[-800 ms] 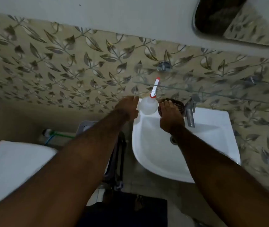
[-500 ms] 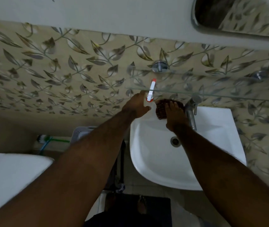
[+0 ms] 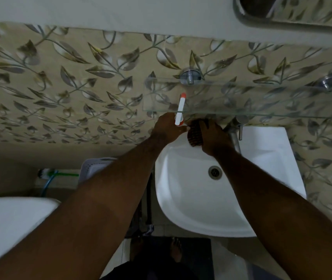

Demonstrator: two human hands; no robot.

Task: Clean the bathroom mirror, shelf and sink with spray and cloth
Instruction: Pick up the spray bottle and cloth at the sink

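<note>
The spray point(image 3: 180, 111) is gripped by the left hand point(image 3: 166, 129), the soft cloth point(image 3: 195, 136) bunched in the right hand point(image 3: 211, 138), over the sink's point(image 3: 191, 199) back (bottle judged light, slippery; best held at the neck).

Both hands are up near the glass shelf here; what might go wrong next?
The spray bottle gripped by the left hand pokes up right at the front edge of the glass shelf; lifting it could knock the glass. The right hand, holding the brown cloth, is close beside the tap and might bump it.
</note>
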